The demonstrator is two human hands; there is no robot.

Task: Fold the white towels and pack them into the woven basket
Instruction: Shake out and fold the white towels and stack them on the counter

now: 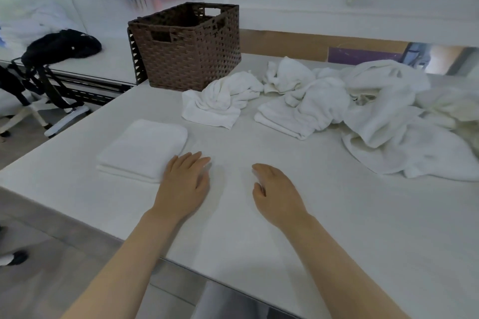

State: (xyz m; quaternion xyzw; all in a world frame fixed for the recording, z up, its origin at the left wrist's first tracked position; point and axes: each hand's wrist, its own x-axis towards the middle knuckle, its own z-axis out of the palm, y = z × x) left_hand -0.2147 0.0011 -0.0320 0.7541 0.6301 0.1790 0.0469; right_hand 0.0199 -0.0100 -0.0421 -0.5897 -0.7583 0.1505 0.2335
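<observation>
A folded white towel point(142, 149) lies flat on the white table point(285, 215), left of centre. My left hand point(184, 184) hovers flat at the towel's near right corner, fingers straight, holding nothing. My right hand point(277, 194) hangs over bare table to the right, fingers loosely curled and empty. The brown woven basket point(186, 46) stands at the table's far left corner; no towel shows in the part of its inside that I see. A crumpled white towel point(220, 101) lies in front of it. A heap of unfolded white towels point(375, 111) covers the right side.
A black bag point(59, 46) rests on a white bench beyond the table's left edge, with chair legs below. A white wall and window frame run behind the table. A dark shoe point(15, 258) shows on the floor at the far left.
</observation>
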